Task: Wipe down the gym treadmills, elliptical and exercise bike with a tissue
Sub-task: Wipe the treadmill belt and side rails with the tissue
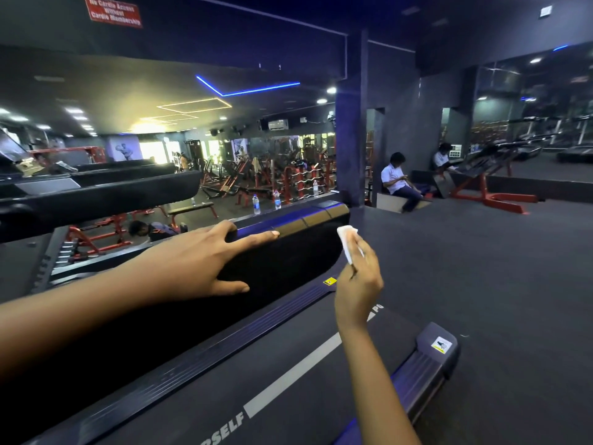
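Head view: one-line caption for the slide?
Left hand rests on the treadmill side rail while the right hand holds a white tissue near its end.

Commercial gym, treadmill (288, 364) with printed belt, red weight machines (288, 181), benches (192, 208), wall mirrors (529, 117), rubber floor (497, 268), cardio membership sign (114, 11)

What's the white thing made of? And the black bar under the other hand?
The white tissue in the right hand looks like soft matte paper, thin and folded. The black bar under the left hand looks like plastic, dull on its side, glossy on top where blue light reflects.
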`<state>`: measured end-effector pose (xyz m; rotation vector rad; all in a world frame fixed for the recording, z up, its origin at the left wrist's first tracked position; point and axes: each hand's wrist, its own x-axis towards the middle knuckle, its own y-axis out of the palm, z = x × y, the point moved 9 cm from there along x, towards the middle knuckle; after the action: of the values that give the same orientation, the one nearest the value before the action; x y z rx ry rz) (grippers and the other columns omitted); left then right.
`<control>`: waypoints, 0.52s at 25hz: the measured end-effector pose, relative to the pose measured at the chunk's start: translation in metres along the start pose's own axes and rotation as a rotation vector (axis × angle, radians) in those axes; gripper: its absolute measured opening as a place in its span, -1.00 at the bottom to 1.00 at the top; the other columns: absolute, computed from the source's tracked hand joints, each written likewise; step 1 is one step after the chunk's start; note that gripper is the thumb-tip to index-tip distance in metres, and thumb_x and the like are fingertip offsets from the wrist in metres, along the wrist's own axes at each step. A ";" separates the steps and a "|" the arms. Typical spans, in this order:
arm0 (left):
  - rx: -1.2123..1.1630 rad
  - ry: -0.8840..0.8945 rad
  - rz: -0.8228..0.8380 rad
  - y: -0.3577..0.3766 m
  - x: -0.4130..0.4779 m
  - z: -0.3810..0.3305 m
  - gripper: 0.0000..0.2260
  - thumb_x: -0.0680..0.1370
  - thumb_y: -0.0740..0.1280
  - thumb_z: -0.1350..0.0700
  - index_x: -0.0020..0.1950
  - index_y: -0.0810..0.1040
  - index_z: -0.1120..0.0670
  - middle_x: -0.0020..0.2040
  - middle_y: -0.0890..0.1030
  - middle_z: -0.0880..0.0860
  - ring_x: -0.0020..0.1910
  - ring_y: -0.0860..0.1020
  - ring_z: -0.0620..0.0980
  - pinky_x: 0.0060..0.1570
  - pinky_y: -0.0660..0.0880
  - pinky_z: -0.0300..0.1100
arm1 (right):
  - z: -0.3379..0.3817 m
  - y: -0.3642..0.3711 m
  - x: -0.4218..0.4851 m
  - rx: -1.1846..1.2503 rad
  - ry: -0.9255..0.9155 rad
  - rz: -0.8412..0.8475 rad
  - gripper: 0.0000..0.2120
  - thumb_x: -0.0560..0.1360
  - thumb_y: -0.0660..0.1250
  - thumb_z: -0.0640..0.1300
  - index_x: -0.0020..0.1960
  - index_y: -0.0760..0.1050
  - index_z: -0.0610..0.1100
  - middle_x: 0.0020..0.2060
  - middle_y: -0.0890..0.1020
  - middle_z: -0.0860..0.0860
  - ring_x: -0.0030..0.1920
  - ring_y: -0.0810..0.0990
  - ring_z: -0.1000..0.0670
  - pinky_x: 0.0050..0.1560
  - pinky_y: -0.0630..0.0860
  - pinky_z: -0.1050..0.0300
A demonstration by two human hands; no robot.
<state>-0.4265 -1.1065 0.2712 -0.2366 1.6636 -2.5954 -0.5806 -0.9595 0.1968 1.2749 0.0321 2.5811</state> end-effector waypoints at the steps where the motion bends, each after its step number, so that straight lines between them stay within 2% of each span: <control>1: 0.007 -0.002 -0.001 0.000 0.000 0.000 -0.25 0.50 0.10 -0.37 0.21 -0.58 -0.45 0.35 0.24 0.04 0.15 0.45 0.01 0.16 0.42 -0.19 | 0.001 0.007 0.003 -0.002 0.013 0.025 -0.55 0.32 0.18 -0.50 0.16 0.57 -0.31 0.02 0.61 -0.22 0.02 0.61 -0.16 0.12 0.39 0.30; 5: 0.000 0.001 -0.009 0.000 0.000 0.000 -0.24 0.50 0.11 -0.37 0.21 -0.57 -0.46 0.33 0.25 0.04 0.13 0.47 0.02 0.15 0.43 -0.16 | 0.017 0.017 -0.043 0.042 0.031 0.068 -0.56 0.36 0.20 -0.48 0.18 0.56 -0.26 -0.04 0.59 -0.20 0.01 0.52 0.00 0.07 0.41 0.29; 10: 0.022 -0.004 -0.015 0.000 0.000 -0.001 -0.24 0.50 0.10 -0.37 0.19 -0.58 -0.47 0.34 0.25 0.05 0.19 0.46 0.03 0.16 0.43 -0.17 | 0.053 0.000 -0.074 0.097 -0.114 0.114 -0.63 0.41 0.14 -0.33 0.13 0.58 -0.27 -0.02 0.60 -0.10 0.01 0.52 0.07 0.13 0.38 0.44; 13: 0.012 -0.001 -0.012 -0.001 0.000 -0.001 -0.25 0.50 0.10 -0.37 0.22 -0.56 -0.45 0.35 0.24 0.06 0.20 0.45 0.03 0.15 0.44 -0.17 | 0.039 -0.003 -0.028 0.110 0.038 0.029 -0.69 0.40 0.20 -0.33 0.08 0.59 -0.33 -0.05 0.64 -0.18 -0.03 0.57 0.01 0.11 0.31 0.54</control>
<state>-0.4263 -1.1053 0.2717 -0.2484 1.6506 -2.6122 -0.5330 -0.9676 0.1991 1.2723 0.1655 2.6613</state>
